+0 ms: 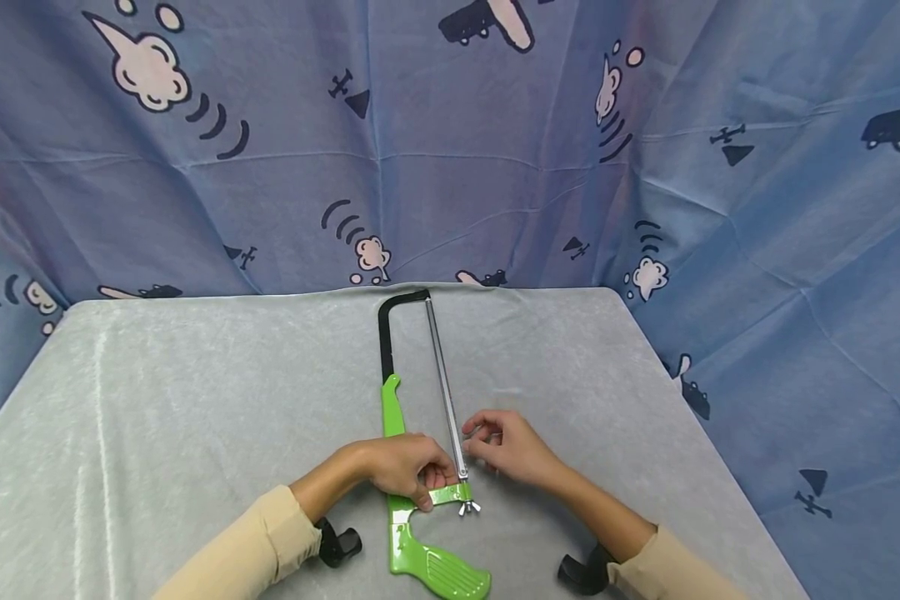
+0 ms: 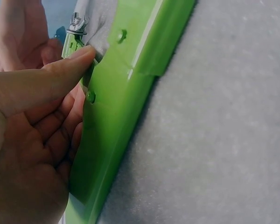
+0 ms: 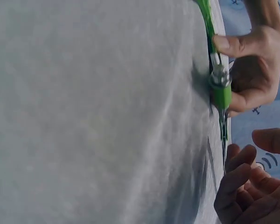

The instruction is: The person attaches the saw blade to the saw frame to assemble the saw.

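Note:
A hacksaw point(image 1: 392, 408) with a green handle, a black bow at its far end and a silver blade point(image 1: 444, 375) lies lengthwise on the table. My left hand point(image 1: 407, 465) grips the short green arm near the handle, its thumb on the near side; the left wrist view shows that thumb pressed to the green frame point(image 2: 126, 79). At the end of this arm sits a silver wing nut point(image 1: 468, 507). Just right of the blade's near end is my right hand point(image 1: 516, 447), fingers loosely bent and thumb apart from them in the right wrist view, holding nothing.
Pale grey cloth covers the table point(image 1: 195, 392). Behind it and along the right side hangs a blue printed curtain point(image 1: 457, 192). Black straps with small mounts point(image 1: 337, 546) are worn on both wrists.

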Demonstrator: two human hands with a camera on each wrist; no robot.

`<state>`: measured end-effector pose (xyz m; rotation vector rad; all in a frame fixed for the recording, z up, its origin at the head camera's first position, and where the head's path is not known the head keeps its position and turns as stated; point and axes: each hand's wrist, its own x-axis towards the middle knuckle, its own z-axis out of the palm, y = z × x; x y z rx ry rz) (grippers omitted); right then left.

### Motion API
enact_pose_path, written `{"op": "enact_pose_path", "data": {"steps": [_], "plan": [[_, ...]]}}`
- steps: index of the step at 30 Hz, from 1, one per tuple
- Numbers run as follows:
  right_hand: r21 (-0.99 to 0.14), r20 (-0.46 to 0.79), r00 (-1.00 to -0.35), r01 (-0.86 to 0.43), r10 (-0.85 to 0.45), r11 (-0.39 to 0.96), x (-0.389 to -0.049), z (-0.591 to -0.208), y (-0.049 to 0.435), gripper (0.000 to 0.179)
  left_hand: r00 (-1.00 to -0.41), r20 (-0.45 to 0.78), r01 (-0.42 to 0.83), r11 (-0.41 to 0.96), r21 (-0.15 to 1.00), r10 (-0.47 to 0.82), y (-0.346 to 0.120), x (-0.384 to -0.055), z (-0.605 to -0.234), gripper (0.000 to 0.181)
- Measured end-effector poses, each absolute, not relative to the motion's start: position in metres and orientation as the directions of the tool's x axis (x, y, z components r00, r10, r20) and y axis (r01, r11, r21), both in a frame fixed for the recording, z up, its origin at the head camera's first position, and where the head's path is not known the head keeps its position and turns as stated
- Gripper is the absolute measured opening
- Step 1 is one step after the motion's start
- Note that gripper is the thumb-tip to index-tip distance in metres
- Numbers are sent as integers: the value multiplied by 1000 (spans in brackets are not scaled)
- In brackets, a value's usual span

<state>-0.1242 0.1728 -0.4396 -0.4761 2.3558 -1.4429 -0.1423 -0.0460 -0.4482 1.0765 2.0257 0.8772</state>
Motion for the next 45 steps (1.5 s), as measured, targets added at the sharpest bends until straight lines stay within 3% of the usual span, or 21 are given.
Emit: {"op": "enact_pose_path", "data": {"steps": [12, 32, 45], "plan": [[-916, -117, -779, -154, -616, 369, -105, -443, 181, 13, -434, -243, 410, 430, 804, 868, -47, -143, -451, 25], [-937, -58, -717, -201, -695, 285, -89, -447, 198, 3, -445, -249, 400, 440, 804, 860, -46, -142, -450, 27], [-896, -123, -729, -210, -673, 391, -87, -452, 196, 11, -441, -249, 395, 436, 809, 862, -46, -142, -450, 27]]}}
